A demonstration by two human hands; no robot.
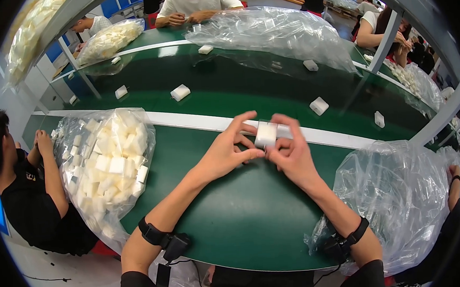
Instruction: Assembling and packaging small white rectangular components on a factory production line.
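Note:
A small white block [266, 134] sits between both my hands, just above the green table [235, 222]. My left hand [225, 151] pinches its left side with thumb and fingertips. My right hand [289, 150] grips its right side, with the fingers curled over the top. Both wrists wear black bands with small devices attached.
A clear bag of several white blocks [110, 161] lies to my left, and a crumpled clear bag [396, 196] to my right. Loose white blocks [180, 92] [319, 105] ride the green belt beyond a white strip. Other people sit at my left [22, 193] and across the belt [200, 3].

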